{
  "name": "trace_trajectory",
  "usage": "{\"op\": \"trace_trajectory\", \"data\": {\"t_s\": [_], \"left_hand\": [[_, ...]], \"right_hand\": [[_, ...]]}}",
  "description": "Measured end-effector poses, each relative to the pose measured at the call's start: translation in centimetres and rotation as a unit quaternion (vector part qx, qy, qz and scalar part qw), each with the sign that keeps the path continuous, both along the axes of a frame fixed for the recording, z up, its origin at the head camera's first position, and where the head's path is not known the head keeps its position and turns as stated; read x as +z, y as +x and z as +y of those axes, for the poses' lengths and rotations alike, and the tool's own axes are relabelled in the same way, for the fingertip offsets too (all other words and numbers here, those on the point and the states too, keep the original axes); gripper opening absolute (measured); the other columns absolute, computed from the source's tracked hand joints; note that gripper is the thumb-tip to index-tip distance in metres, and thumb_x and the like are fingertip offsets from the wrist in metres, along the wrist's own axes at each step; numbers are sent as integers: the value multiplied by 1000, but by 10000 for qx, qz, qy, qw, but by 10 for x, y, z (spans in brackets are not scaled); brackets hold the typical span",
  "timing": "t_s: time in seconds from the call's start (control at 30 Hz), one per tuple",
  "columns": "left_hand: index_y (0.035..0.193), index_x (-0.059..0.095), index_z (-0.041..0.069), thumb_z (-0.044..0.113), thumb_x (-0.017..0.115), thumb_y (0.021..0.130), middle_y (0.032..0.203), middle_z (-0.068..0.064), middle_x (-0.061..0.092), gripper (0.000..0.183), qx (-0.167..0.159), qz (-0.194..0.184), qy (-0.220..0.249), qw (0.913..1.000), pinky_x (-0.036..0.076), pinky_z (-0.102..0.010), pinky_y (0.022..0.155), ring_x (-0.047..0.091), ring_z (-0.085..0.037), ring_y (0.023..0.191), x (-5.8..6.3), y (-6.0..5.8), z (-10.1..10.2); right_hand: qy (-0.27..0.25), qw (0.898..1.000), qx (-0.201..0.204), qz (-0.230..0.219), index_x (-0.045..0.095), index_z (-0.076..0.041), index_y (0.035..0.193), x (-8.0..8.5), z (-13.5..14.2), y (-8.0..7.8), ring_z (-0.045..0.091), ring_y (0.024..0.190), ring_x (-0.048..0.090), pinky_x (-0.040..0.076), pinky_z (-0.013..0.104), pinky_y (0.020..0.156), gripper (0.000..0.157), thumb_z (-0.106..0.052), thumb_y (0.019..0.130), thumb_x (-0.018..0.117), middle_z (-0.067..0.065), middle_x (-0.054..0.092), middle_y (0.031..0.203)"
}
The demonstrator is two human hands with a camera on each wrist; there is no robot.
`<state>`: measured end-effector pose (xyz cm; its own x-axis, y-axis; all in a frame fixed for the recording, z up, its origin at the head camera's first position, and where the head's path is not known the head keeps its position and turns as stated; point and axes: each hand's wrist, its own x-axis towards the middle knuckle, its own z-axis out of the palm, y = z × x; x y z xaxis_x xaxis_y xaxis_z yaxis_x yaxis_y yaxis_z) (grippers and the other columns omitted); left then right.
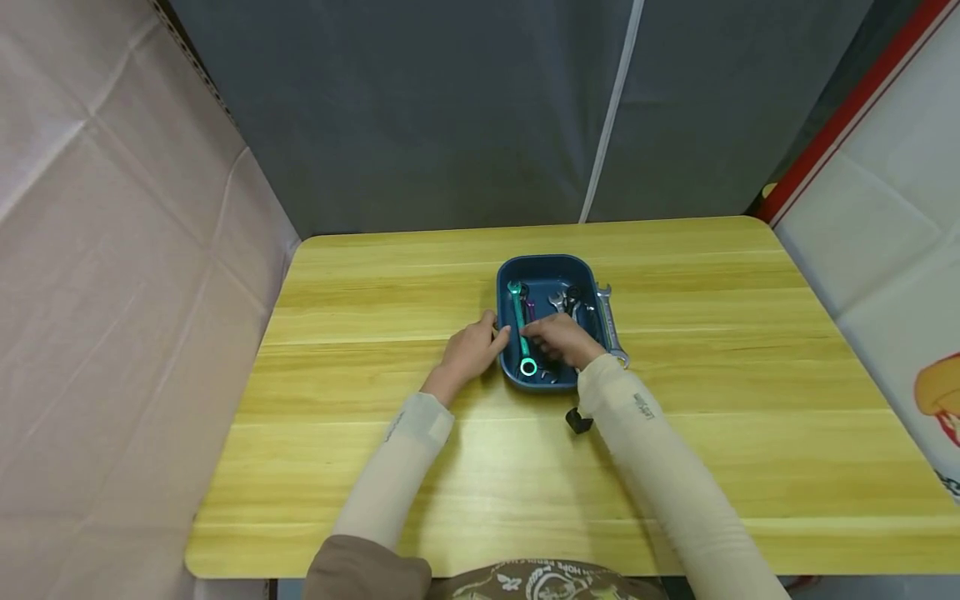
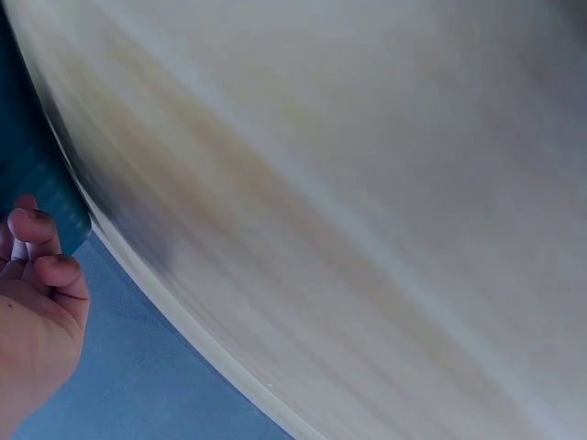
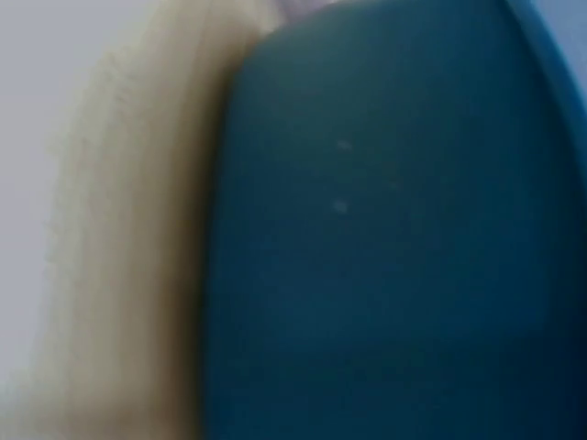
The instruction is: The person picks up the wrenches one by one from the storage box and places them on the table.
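Observation:
In the head view a blue tray [image 1: 551, 265] holds several wrenches. A green combination wrench [image 1: 518, 312] lies lengthwise along its left side, ring end toward the person. My right hand [image 1: 564, 337] reaches over the tray from the right and pinches this wrench at mid-shaft with its fingertips. At the tray's left wall, my left hand [image 1: 471, 346] holds the rim, thumb over the edge. Curled fingers of the left hand [image 2: 41, 284] show beside the tray wall [image 2: 37, 165] in the left wrist view. Only the tray's side [image 3: 385, 229] fills the right wrist view.
A long silver wrench [image 1: 611, 325] lies along the tray's right side, outside it. Smaller silver wrenches [image 1: 557, 302] and a purple one [image 1: 530, 310] lie inside. A small black object [image 1: 577, 421] shows by the right sleeve. The wooden table [image 1: 360, 317] extends around.

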<state>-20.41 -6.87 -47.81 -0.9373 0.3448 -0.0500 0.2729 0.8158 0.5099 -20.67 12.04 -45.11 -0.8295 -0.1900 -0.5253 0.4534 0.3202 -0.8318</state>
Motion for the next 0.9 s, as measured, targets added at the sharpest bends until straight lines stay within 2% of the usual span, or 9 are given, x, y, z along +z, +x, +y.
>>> {"op": "trace_trajectory", "data": {"t_s": [0.23,0.37,0.5,0.73,0.8,0.9], "left_hand": [[111,47,11,44,38,102,77,-4,59,36,5,-114,-37,9999,41,-30,53,55,-20,63,-1,2,-2],[111,47,10,45,37,102,77,-4,58,37,-34,-127,31,9999,41,-30,54,55,-19,63,-4,2,1],[111,47,10,48,36,101,76,-4,58,40,7,-77,24,10000,41,-30,53,55,-19,63,-4,1,0],[111,48,10,48,36,101,77,-4,59,41,2,37,12,10000,41,-31,54,55,-20,63,0,-1,-2],[111,48,10,47,36,101,77,-4,59,40,-5,47,-1,10000,41,-30,53,55,-20,63,0,-1,-2],[110,48,10,45,38,101,76,-5,59,37,3,36,23,10000,41,-30,53,55,-20,62,0,-1,-1]], "right_hand": [[-232,9996,59,148,45,-15,62,14,9,-1,9,45,26,28,24,49,37,-23,96,57,-7,33,53],[-282,9994,-43,213,41,-16,60,26,21,0,9,46,27,27,24,48,39,-21,95,57,-7,32,54],[-314,9990,-144,271,43,-15,63,37,31,-3,8,47,28,25,22,46,36,-21,96,58,-7,33,56],[-287,9984,-186,441,56,-12,74,52,49,-11,8,48,28,25,22,47,25,-21,97,56,-8,34,56],[-309,9985,-196,418,56,-14,71,55,55,-12,8,48,29,26,22,48,27,-22,97,56,-8,35,56],[-370,9983,-216,391,48,-18,62,58,66,-14,7,47,28,26,22,48,36,-22,97,55,-9,34,54]]}}
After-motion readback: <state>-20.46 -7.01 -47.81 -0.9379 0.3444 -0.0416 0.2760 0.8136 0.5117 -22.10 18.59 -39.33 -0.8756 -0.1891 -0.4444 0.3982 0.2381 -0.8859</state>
